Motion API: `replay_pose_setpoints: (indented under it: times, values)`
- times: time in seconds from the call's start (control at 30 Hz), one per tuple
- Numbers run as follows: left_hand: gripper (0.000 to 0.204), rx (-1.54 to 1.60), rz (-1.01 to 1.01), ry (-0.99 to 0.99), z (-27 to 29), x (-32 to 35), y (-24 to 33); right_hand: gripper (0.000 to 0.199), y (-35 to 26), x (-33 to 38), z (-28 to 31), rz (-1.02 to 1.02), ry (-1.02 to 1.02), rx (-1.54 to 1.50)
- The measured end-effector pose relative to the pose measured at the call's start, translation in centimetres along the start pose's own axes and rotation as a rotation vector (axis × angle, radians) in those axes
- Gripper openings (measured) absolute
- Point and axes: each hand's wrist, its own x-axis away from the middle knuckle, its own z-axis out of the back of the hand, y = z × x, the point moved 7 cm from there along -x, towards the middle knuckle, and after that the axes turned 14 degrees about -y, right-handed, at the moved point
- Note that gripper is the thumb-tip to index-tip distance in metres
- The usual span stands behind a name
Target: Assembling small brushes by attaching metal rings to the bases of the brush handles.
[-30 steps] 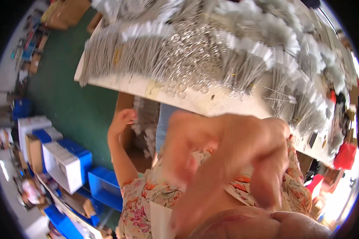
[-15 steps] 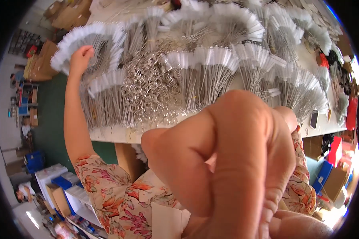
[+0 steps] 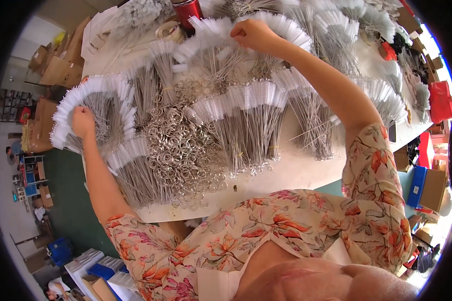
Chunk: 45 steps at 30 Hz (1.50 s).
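White table (image 3: 301, 173), left hand (image 3: 83, 122), right hand (image 3: 256, 36), both at brushes (image 3: 104, 110)

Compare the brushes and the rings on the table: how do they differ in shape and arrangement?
The brushes are long and thin with white bristle heads, while the rings are small round loops. The brushes lie in bunches, many heads side by side; the rings form a loose, jumbled heap. Both look silvery in part and lie on the pale table.

The person wears a cream shirt (image 3: 306, 213) printed with orange and magenta flowers (image 3: 286, 223). Its short sleeves (image 3: 374, 155) match; the collar (image 3: 218, 284) is plain.
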Motion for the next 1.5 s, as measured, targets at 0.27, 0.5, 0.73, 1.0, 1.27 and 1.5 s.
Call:
replay_pose_setpoints:
  times: [0.27,0.5,0.73,1.0,1.27,1.5]
  values:
    - [0.024,0.937,-0.291,0.071,5.1,3.9,8.4,0.024,2.5,-3.6,-3.7,-0.386,-0.035,0.069]
    - [0.028,0.394,-0.5,-0.532,-3.9,6.7,17.5,0.028,3.6,-4.9,-5.4,-0.418,-0.073,-0.231]
    - [0.02,0.502,-0.546,-0.602,-6.6,5.7,15.4,0.029,-3.4,1.4,6.7,0.115,0.426,-0.316]
    - [0.018,0.669,-0.512,-0.718,-6.1,6.6,14.7,0.023,11.9,14.5,21.0,-0.379,0.58,0.358]
    - [0.015,0.961,-0.481,-0.09,3.0,5.8,12.3,0.034,26.8,21.5,23.3,-0.962,0.805,0.329]
    - [0.021,1.389,-0.192,-0.392,8.8,15.7,12.3,0.031,30.6,22.0,20.4,-0.918,0.394,0.334]
